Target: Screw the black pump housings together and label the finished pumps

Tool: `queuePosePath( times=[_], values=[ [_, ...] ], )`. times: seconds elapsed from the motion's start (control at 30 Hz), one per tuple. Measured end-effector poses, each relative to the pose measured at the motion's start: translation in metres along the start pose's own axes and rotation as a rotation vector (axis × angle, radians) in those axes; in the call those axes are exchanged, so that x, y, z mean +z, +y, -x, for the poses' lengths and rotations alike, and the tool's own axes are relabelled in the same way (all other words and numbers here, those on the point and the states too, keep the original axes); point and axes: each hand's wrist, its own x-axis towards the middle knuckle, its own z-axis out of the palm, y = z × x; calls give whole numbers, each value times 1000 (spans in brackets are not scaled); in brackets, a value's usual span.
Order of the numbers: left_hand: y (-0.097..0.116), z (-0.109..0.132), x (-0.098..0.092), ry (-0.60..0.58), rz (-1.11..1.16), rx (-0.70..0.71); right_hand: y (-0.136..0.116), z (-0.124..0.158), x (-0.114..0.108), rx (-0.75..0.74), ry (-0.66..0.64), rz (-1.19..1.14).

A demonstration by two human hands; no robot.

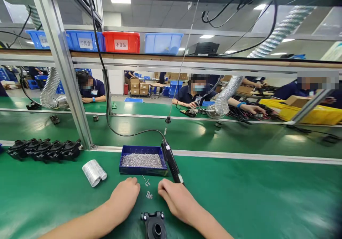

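Observation:
My left hand (125,195) rests on the green mat, its fingers curled and closed near the front of a blue tray (144,171) of small metal parts; whatever it may hold is hidden. To the right, my right hand (175,198) has its fingers pressed together beside a black electric screwdriver (172,162); anything in its grip is too small to name. Between the hands lie a small pile of tiny rings (149,195) and a couple of thin pins (147,181). A black plastic housing (155,226) sits below them at the bottom edge.
Several black housings (44,149) stand in a row at the left. A roll of labels (94,173) lies left of the tray. The screwdriver's cable hangs from above. A metal post (62,68) rises at the left. People work across the bench.

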Motion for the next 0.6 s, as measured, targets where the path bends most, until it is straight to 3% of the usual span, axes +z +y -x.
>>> queuePosePath(
  times=[0.1,0.17,0.23,0.3,0.4,0.5,0.6],
  values=[
    [-8,0,-4,-25,13,-11,1,2,-8,125,206,-373],
    [-11,-2,-4,-39,23,-19,-2,5,-14,159,317,-493],
    [-10,-3,-2,-43,29,-31,-9,9,-19,95,418,-451],
    [-6,-4,0,-34,27,-40,-22,14,-21,-108,458,-391],
    [-1,-6,2,-9,19,-47,-42,18,-15,-487,213,-356],
    [-1,-7,0,6,23,-60,-50,18,2,-595,-29,-309],
    [-3,-7,-2,5,23,-64,-43,15,16,-636,34,-221]
  ],
)
